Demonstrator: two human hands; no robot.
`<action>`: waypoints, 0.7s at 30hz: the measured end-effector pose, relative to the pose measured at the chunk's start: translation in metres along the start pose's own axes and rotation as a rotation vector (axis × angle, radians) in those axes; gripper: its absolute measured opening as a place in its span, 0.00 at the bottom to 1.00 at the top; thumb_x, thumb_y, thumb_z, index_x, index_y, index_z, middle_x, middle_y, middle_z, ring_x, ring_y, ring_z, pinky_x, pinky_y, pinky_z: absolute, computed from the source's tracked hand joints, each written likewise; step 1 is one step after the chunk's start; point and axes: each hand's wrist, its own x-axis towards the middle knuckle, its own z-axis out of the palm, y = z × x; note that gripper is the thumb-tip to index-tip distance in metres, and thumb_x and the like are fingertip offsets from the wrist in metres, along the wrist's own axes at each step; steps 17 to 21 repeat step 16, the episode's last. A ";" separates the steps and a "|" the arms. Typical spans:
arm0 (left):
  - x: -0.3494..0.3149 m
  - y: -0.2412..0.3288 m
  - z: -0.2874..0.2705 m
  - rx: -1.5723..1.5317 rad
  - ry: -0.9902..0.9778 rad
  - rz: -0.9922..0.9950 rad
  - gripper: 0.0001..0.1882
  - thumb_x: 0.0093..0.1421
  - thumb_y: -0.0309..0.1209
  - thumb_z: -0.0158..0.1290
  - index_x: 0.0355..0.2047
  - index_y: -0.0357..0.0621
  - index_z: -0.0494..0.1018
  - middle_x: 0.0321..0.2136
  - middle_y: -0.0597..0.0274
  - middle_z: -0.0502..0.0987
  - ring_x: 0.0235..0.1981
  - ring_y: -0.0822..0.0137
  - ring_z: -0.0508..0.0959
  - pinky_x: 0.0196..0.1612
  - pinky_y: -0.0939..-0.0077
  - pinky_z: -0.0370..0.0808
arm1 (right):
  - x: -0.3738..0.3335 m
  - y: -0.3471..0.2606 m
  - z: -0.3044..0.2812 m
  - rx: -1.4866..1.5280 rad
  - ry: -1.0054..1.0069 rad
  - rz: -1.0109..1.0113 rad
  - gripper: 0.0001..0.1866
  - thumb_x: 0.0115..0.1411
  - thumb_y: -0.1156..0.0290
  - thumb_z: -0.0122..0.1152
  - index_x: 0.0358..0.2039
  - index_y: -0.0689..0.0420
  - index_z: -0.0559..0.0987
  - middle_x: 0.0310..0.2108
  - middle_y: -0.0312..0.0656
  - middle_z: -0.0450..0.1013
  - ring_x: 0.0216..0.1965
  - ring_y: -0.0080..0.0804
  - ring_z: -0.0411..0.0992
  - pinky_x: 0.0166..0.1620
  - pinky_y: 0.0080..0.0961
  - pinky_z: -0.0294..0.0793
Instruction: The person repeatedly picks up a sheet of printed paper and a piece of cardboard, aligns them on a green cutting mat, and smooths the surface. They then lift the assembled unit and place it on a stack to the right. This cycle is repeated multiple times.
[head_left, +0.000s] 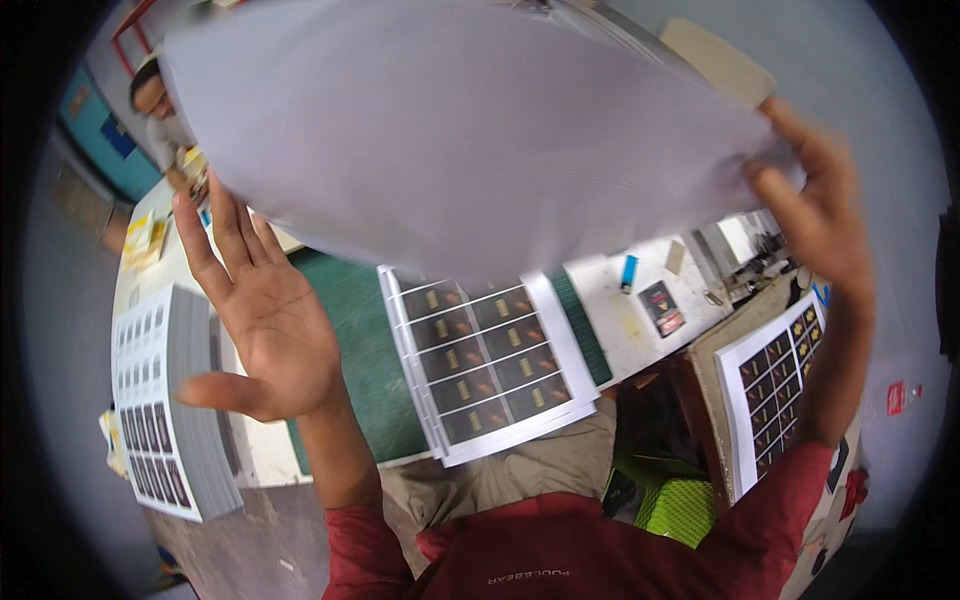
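A large, pale paper sheet (470, 140) fills the top of the view, bowed and slightly blurred. My right hand (825, 225) grips its right edge between thumb and fingers. Beside the sheet's lower left edge, my left hand (275, 335) is raised with the palm showing and the fingers spread; it holds nothing. Under the sheet lies a pile of printed sheets (490, 365) with rows of dark panels, its layers slightly uneven. The pile rests on a green cutting mat (345, 300) and overhangs the table's near edge. The sheet hides the pile's far end.
A tall stack of printed sheets (155, 400) stands at the left. More printed sheets (765, 400) lie on the right. A blue lighter (629, 272) and a dark card (661, 308) lie on the white table (610, 330). A green basket (675, 515) sits below. Another person (165, 130) is at the far left.
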 end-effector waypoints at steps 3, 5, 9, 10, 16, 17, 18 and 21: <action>0.005 0.043 -0.033 0.675 -0.066 0.084 0.46 0.57 0.43 0.53 0.70 0.36 0.47 0.62 0.34 0.60 0.66 0.47 0.59 0.70 0.58 0.47 | 0.091 -0.042 -0.006 0.198 -0.561 0.087 0.14 0.43 0.72 0.59 0.33 0.62 0.76 0.25 0.39 0.71 0.29 0.26 0.70 0.33 0.28 0.69; -0.002 0.069 -0.055 0.807 0.000 -0.084 0.47 0.51 0.29 0.57 0.70 0.37 0.49 0.58 0.36 0.64 0.62 0.49 0.65 0.68 0.59 0.53 | 0.117 -0.030 0.036 0.208 -0.619 0.008 0.16 0.40 0.71 0.58 0.32 0.63 0.76 0.23 0.37 0.68 0.25 0.25 0.66 0.30 0.26 0.66; -0.031 0.083 -0.113 0.975 0.096 -0.502 0.46 0.46 0.16 0.55 0.68 0.40 0.53 0.54 0.40 0.68 0.52 0.56 0.73 0.57 0.65 0.69 | 0.100 -0.016 0.185 0.359 -0.849 0.060 0.15 0.41 0.70 0.61 0.32 0.63 0.77 0.26 0.39 0.72 0.29 0.28 0.72 0.34 0.28 0.72; -0.041 0.084 -0.127 0.977 0.147 -0.616 0.46 0.46 0.16 0.56 0.68 0.41 0.54 0.53 0.41 0.68 0.52 0.55 0.74 0.56 0.63 0.70 | 0.086 -0.006 0.233 0.429 -0.900 0.035 0.18 0.42 0.68 0.62 0.34 0.63 0.79 0.26 0.43 0.74 0.30 0.33 0.74 0.37 0.30 0.74; -0.132 0.060 -0.254 1.257 0.130 -0.874 0.47 0.46 0.16 0.59 0.68 0.48 0.56 0.56 0.39 0.66 0.58 0.46 0.69 0.58 0.53 0.70 | 0.024 -0.056 0.377 -0.131 -0.769 -0.114 0.27 0.40 0.62 0.67 0.45 0.53 0.82 0.57 0.51 0.69 0.58 0.44 0.67 0.58 0.43 0.66; -0.132 0.060 -0.254 1.257 0.130 -0.874 0.47 0.46 0.16 0.59 0.68 0.48 0.56 0.56 0.39 0.66 0.58 0.46 0.69 0.58 0.53 0.70 | 0.024 -0.056 0.377 -0.131 -0.769 -0.114 0.27 0.40 0.62 0.67 0.45 0.53 0.82 0.57 0.51 0.69 0.58 0.44 0.67 0.58 0.43 0.66; -0.132 0.060 -0.254 1.257 0.130 -0.874 0.47 0.46 0.16 0.59 0.68 0.48 0.56 0.56 0.39 0.66 0.58 0.46 0.69 0.58 0.53 0.70 | 0.024 -0.056 0.377 -0.131 -0.769 -0.114 0.27 0.40 0.62 0.67 0.45 0.53 0.82 0.57 0.51 0.69 0.58 0.44 0.67 0.58 0.43 0.66; -0.132 0.060 -0.254 1.257 0.130 -0.874 0.47 0.46 0.16 0.59 0.68 0.48 0.56 0.56 0.39 0.66 0.58 0.46 0.69 0.58 0.53 0.70 | 0.024 -0.056 0.377 -0.131 -0.769 -0.114 0.27 0.40 0.62 0.67 0.45 0.53 0.82 0.57 0.51 0.69 0.58 0.44 0.67 0.58 0.43 0.66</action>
